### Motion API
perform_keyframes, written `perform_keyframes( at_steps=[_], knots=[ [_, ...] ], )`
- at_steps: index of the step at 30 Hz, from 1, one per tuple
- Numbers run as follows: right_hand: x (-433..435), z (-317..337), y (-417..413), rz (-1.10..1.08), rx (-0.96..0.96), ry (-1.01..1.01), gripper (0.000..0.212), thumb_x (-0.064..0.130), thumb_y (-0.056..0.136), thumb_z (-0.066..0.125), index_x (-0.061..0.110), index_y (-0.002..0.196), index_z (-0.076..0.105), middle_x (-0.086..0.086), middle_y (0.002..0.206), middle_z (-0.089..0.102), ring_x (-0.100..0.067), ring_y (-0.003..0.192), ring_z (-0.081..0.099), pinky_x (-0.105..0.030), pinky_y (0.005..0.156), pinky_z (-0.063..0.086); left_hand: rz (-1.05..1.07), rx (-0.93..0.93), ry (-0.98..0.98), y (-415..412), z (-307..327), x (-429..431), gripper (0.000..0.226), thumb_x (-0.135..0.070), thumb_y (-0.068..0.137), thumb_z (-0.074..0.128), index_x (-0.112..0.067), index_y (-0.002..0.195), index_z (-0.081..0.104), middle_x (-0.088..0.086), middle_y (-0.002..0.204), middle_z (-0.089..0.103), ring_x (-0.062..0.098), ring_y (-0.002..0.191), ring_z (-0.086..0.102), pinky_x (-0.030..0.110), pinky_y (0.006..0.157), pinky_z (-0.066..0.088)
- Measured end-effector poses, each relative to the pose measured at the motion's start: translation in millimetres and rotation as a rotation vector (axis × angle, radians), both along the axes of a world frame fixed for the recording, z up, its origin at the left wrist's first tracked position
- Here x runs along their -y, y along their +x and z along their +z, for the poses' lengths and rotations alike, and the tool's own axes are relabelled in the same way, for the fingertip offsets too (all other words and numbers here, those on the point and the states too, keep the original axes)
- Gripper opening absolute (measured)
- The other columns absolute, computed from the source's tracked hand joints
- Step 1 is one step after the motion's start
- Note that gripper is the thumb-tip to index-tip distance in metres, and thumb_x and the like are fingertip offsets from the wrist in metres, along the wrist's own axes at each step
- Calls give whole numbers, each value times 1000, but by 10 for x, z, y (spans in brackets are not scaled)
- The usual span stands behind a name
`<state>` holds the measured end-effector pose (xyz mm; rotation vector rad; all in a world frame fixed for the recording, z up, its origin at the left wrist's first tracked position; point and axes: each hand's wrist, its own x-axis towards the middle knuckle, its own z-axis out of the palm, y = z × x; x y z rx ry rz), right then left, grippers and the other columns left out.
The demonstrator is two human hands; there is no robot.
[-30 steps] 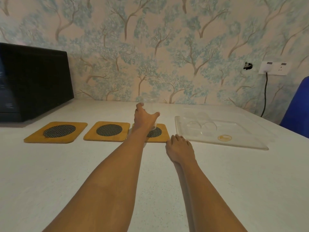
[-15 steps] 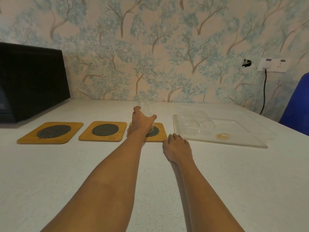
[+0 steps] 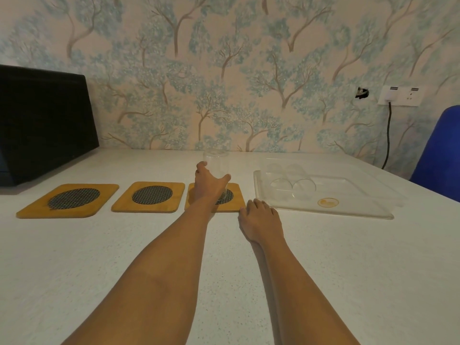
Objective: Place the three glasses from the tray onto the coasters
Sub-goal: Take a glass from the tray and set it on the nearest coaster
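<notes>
Since 1 second ago, little has shifted: my left hand (image 3: 210, 184) stays wrapped around the clear glass (image 3: 216, 162), and the glass sits lower over the rightmost coaster (image 3: 234, 204) than before. My right hand (image 3: 260, 220) has not left its spot on the white table (image 3: 348, 257).

Left hand: fingers and thumb curled part-way round the glass from the near side, thumb on the right, index up on the left. Grip covers the lower half; the rim stands upright above my knuckles. Base is hidden behind the hand, so I cannot tell whether it touches the mesh of the coaster or hangs just above it.

Right hand: palm down, flat on the table, fingers loosely together, holding nothing. Fingertips lie just beside the near right corner of that coaster, near the tray's left edge.

Clear tray (image 3: 353, 210): 2 glasses (image 3: 293, 184) inside, side by side, touching or nearly so, toward its left end.

Middle coaster (image 3: 149, 196) and left coaster (image 3: 69, 200): both bare, in 1 row with the third.

Black box (image 3: 42, 120) sits at the far left.
</notes>
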<state>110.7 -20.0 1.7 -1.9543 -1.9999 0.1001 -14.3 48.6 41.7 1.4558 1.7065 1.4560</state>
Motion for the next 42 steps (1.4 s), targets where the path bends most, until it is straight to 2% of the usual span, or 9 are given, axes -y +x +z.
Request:
perform_keyframes(
  at_steps=[7, 15, 22, 26, 29, 33, 36, 38, 42],
  knots=[
    [10, 5, 1, 1, -7, -1, 51, 35, 102, 22, 6, 138, 44, -10, 148, 42, -26, 140, 34, -43, 117, 26, 25, -72, -28, 12, -39, 33, 101, -46, 69, 75, -16, 143, 13, 15, 146, 32, 35, 130, 39, 47, 101, 39],
    [18, 9, 0, 4, 4, 4, 52, 36, 103, 22, 8, 143, 39, -9, 154, 35, -25, 145, 28, -42, 120, 21, 1, -39, -20, 8, -57, 19, 81, -32, 78, 71, -14, 139, 21, 15, 141, 41, 34, 127, 43, 43, 98, 40],
    [28, 14, -7, -5, -1, 6, 52, 36, 102, 22, 7, 141, 41, -9, 151, 39, -26, 142, 32, -43, 118, 24, 5, -54, -38, 15, -54, 19, 82, -33, 78, 70, -14, 140, 19, 15, 142, 40, 33, 127, 43, 44, 99, 39],
    [24, 0, -7, -10, -25, 22, 51, 36, 102, 22, 6, 138, 44, -10, 148, 43, -26, 140, 36, -43, 117, 26, 32, -61, -47, 28, -72, 68, 104, -45, 73, 72, -13, 146, 6, 15, 152, 25, 33, 137, 30, 48, 110, 31],
    [34, 14, -7, -19, -95, 77, 49, 34, 102, 25, 9, 141, 43, -9, 146, 45, -25, 137, 41, -40, 115, 30, 148, -53, 56, 74, -128, 208, 102, -51, 74, 68, -16, 148, 7, 11, 156, 18, 29, 143, 20, 47, 115, 24],
    [50, 83, -13, -90, -192, 307, 39, 30, 102, 34, 13, 133, 52, -6, 129, 59, -22, 118, 55, -31, 91, 44, 228, -261, 321, 139, -232, 468, 73, -43, 88, 54, -15, 146, 20, 7, 157, 18, 23, 144, 18, 42, 116, 26],
    [71, 147, 3, -188, -417, 482, 30, 27, 100, 40, 16, 120, 59, -3, 113, 65, -18, 105, 59, -24, 75, 40, 98, -440, 446, 224, -253, 600, 52, -30, 95, 45, -19, 143, 29, 2, 157, 18, 19, 145, 17, 35, 114, 25],
    [86, 200, 40, -213, -503, 581, 27, 26, 100, 41, 16, 117, 60, -3, 109, 66, -19, 102, 59, -25, 72, 41, 8, -544, 433, 301, -283, 650, 47, -24, 97, 40, -17, 143, 31, 3, 157, 20, 19, 145, 16, 35, 115, 23],
    [80, 338, 141, -192, -523, 731, 25, 24, 98, 45, 15, 114, 62, -5, 106, 66, -20, 100, 59, -24, 71, 40, -108, -734, 219, 438, -382, 642, 48, -26, 100, 30, -12, 145, 24, 9, 157, 20, 21, 145, 15, 35, 120, 13]
  ],
)
